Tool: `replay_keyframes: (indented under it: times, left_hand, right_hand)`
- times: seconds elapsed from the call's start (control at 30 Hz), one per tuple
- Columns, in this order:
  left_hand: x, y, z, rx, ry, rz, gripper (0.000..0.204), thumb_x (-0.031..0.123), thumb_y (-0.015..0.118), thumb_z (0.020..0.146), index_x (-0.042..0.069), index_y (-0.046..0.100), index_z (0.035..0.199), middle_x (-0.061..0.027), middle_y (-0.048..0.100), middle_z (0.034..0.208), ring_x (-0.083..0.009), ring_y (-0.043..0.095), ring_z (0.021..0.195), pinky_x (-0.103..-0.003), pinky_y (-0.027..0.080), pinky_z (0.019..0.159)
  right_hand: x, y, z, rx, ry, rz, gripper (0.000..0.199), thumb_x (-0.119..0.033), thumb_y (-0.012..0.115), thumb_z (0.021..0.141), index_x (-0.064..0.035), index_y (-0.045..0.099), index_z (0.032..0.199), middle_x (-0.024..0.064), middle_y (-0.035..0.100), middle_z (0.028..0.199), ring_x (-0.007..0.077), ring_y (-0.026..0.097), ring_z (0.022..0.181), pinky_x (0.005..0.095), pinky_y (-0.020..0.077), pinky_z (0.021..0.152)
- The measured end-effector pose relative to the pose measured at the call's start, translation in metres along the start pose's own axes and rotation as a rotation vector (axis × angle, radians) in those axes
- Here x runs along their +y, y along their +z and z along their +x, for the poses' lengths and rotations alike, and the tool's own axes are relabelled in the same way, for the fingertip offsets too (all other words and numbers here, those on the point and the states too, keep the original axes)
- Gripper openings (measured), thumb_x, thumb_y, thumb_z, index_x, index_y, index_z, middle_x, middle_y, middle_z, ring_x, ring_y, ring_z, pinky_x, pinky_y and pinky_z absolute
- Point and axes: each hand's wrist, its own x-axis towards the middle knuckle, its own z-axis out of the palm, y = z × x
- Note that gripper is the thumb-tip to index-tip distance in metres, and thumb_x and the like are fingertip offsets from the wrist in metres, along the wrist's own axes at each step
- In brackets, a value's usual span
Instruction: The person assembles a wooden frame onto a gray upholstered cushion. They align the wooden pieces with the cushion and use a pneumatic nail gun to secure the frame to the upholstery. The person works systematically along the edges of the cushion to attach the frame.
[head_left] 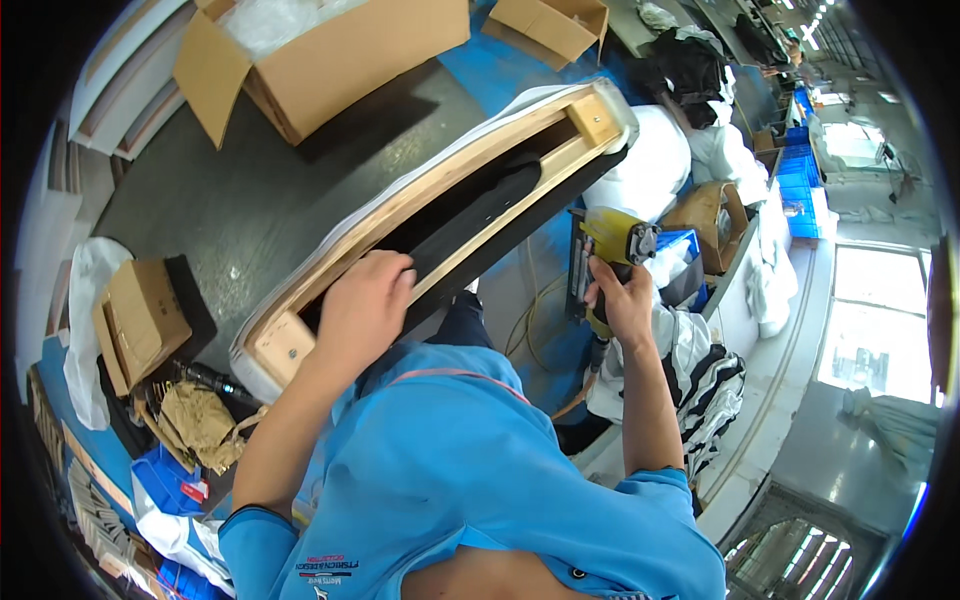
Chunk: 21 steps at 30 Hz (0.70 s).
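Right grip clamped round the yellow staple gun right of centre, left grip curled over the upper-centre wooden frame, pinching or resting I can't tell: best brace it, touch down square!

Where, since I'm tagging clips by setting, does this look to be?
Probably an upholstery workshop: a fabric-edged wooden frame, a yellow tool, perhaps a stapler, in the right hand, and a large open cardboard box suggest it.

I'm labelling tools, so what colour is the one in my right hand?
The tool is yellow with dark parts, shown best in the head view.
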Motion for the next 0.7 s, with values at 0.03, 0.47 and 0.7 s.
replay_keyframes:
  times: [0.03,0.47,0.7]
  left_hand:
    - [0.008,0.021,0.022,-0.072,-0.061,0.058,0.027,0.022,0.063,0.103,-0.001,0.070,0.116,-0.0207,0.073,0.113,-0.0419,0.070,0.102,-0.049,0.056,0.087]
    - [0.059,0.222,0.245,-0.138,-0.346,0.029,0.045,0.036,0.061,0.103,-0.005,0.070,0.119,-0.0274,0.072,0.119,-0.0459,0.068,0.112,-0.048,0.054,0.097]
    - [0.070,0.246,0.266,0.200,-0.171,0.092,0.016,0.010,0.072,0.094,-0.001,0.075,0.104,-0.0172,0.071,0.098,-0.0399,0.069,0.094,-0.046,0.054,0.082]
  right_hand:
    - [0.002,-0.006,0.016,-0.004,-0.007,-0.005,0.024,-0.018,0.070,0.101,0.0015,0.073,0.115,0.0027,0.069,0.076,0.0103,0.062,0.057,0.0264,0.0467,0.054]
    - [0.034,-0.101,0.238,-0.180,0.011,0.013,0.026,-0.020,0.073,0.098,0.0005,0.070,0.113,0.0015,0.069,0.078,0.0088,0.063,0.059,0.0271,0.0502,0.055]
    - [0.035,-0.119,0.257,-0.363,0.069,0.079,0.025,-0.019,0.073,0.098,0.0010,0.069,0.113,0.0030,0.071,0.082,0.0093,0.063,0.059,0.0270,0.0509,0.055]
